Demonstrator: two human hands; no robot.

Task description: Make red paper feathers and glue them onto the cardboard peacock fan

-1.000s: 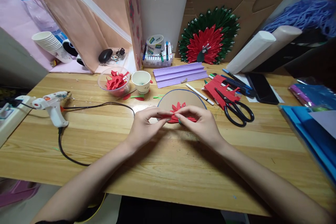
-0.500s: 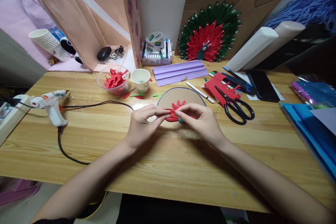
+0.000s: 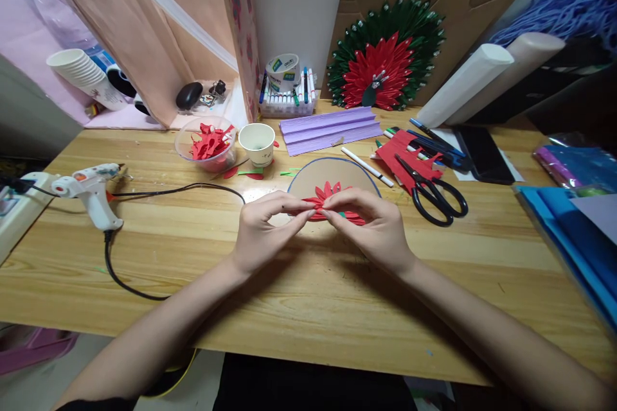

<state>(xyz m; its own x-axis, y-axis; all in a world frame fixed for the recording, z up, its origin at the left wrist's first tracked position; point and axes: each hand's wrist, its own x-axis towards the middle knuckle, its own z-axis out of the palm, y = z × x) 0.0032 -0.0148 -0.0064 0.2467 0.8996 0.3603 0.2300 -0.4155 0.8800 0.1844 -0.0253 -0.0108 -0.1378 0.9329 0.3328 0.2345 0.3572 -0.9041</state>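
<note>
Close together over the near side of a round cardboard disc [image 3: 315, 174], my left hand [image 3: 267, 228] and my right hand [image 3: 380, 228] are both closed in a pinch. Their thumbs and forefingers meet at a small red paper petal [image 3: 318, 204], largely covered by the fingertips. Pointed red petals [image 3: 328, 189] fan out on the disc behind the fingers. The disc has a blue outline, and my hands hide its near part. A bit of green shows by my right fingers.
A glue gun [image 3: 99, 196] with its cord lies left. Behind stand a bowl of red scraps [image 3: 209, 144] and a paper cup [image 3: 258, 144]. Black-handled scissors [image 3: 438, 199] rest on red paper [image 3: 398, 157] to the right. A finished red-green peacock fan [image 3: 385, 58] leans at the back.
My fingertips have shifted slightly around the red petal, and my right hand sits a little more to the right. The view has tilted a little; the objects on the table stay put.
</note>
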